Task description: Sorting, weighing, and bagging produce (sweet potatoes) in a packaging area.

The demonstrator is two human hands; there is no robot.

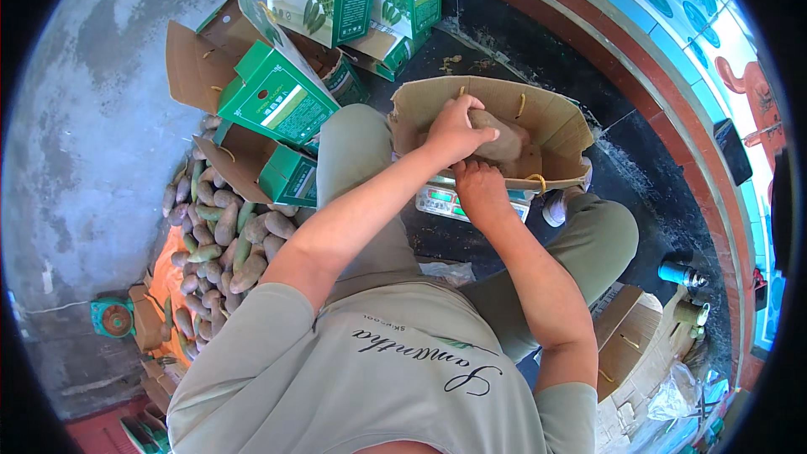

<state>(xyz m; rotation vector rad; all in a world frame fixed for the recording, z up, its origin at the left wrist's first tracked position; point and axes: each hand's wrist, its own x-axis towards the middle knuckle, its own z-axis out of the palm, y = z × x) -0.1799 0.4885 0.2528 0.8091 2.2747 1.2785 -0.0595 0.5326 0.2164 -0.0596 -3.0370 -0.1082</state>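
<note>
head | left hand (pixel 458 130) on tan object (pixel 502 136) | right hand (pixel 482 189) at carton (pixel 556 118)

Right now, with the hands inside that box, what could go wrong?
The left hand has a grip on one thick end of the brown root; if that slipped, the root might bump the cardboard box. The right hand is at the box's near edge, so pressing there could tilt the box or disturb the scale apparently beneath it.
</note>
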